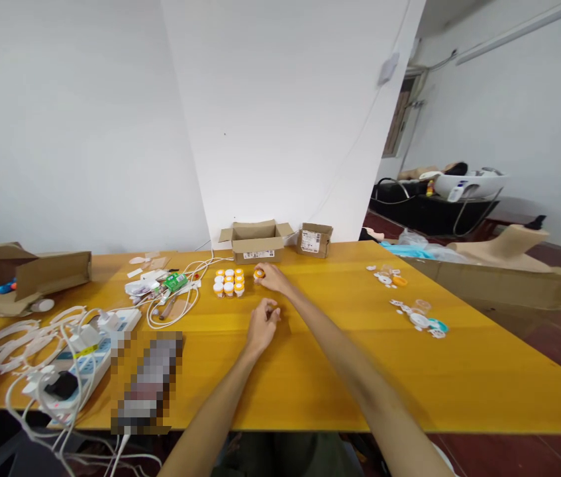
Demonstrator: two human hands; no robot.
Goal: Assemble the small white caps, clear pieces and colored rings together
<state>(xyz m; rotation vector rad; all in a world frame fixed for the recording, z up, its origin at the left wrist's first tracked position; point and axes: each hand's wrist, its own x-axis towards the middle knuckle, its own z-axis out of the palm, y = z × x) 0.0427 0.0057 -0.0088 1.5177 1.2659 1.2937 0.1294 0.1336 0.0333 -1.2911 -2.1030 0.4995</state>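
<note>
My right hand (271, 277) reaches far across the yellow table (340, 358) with its fingers closed on a small orange-capped white container (259, 273). Just to its left stands a cluster of several like containers (229, 283) in rows. My left hand (261, 326) rests on the table nearer to me, fingers curled together; what they hold, if anything, I cannot make out.
Two small cardboard boxes (256, 242) (314, 239) stand at the far edge by the wall. White cables, a power strip (92, 351) and chargers crowd the left side. Loose caps and clear cups (416, 317) lie at the right. A larger cardboard box (26, 270) sits far left.
</note>
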